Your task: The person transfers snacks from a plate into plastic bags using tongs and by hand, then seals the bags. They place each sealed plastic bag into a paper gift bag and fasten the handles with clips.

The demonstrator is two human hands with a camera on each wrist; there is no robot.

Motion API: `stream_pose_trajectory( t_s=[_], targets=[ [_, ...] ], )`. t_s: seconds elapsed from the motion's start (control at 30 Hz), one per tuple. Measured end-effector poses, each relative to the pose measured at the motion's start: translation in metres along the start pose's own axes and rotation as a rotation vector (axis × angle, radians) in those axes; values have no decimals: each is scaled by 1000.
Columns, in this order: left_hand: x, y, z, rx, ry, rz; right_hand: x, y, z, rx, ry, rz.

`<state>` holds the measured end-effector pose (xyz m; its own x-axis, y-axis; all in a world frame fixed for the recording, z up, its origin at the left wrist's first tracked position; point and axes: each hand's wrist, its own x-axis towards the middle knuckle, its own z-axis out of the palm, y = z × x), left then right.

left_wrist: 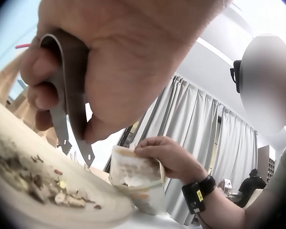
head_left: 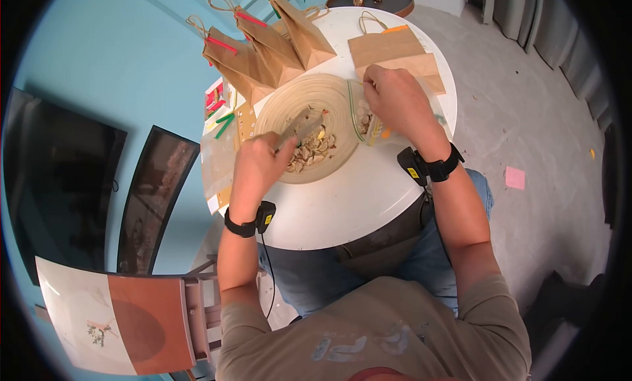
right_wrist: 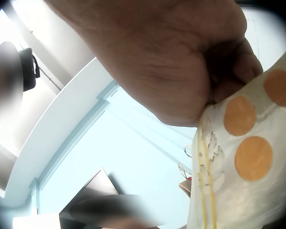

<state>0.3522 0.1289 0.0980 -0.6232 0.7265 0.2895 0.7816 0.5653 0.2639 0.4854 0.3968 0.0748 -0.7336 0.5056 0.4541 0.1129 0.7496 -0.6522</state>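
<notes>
The left hand (head_left: pixel 262 165) pinches metal tongs (head_left: pixel 301 125) over a round woven tray (head_left: pixel 273 111) that bears a pile of dried slices and small pieces (head_left: pixel 309 154). In the left wrist view the tong tips (left_wrist: pixel 88 157) stand apart with nothing between them. The right hand (head_left: pixel 401 104) pinches the edge of a clear zip bag (head_left: pixel 378 132) at the tray's right side. Some pieces show inside the bag in the left wrist view. Orange dots (right_wrist: pixel 253 158) mark the bag in the right wrist view.
Three brown paper bags (head_left: pixel 266 55) stand behind the tray, and another (head_left: pixel 395 52) lies at the back right of the white table (head_left: pixel 342 223). Green clips (head_left: pixel 225 125) and a red-and-white box (head_left: pixel 214 98) are at the left edge.
</notes>
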Motion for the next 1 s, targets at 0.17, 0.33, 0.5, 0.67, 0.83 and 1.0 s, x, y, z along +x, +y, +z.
stream_pose_trajectory(
  t_s=[0.17, 0.33, 0.5, 0.67, 0.83, 1.0],
  targets=[
    [-17, 9, 16, 15, -174, -42, 0, 2, 1, -6, -8, -6],
    [-26, -10, 29, 90, -67, -16, 0, 4, 0, -13, 11, -23],
    [-32, -19, 25, 66, -99, -40, 1, 1, 3, -4, -3, -13],
    [-32, -25, 30, 53, -79, -51, 0, 1, 1, -7, -1, -10],
    [-29, -26, 21, -38, -64, -117, 0, 0, 1, -1, 9, -30],
    [-19, -15, 0, -74, -39, -145, 1, 4, 4, -24, 2, -28]
  ],
)
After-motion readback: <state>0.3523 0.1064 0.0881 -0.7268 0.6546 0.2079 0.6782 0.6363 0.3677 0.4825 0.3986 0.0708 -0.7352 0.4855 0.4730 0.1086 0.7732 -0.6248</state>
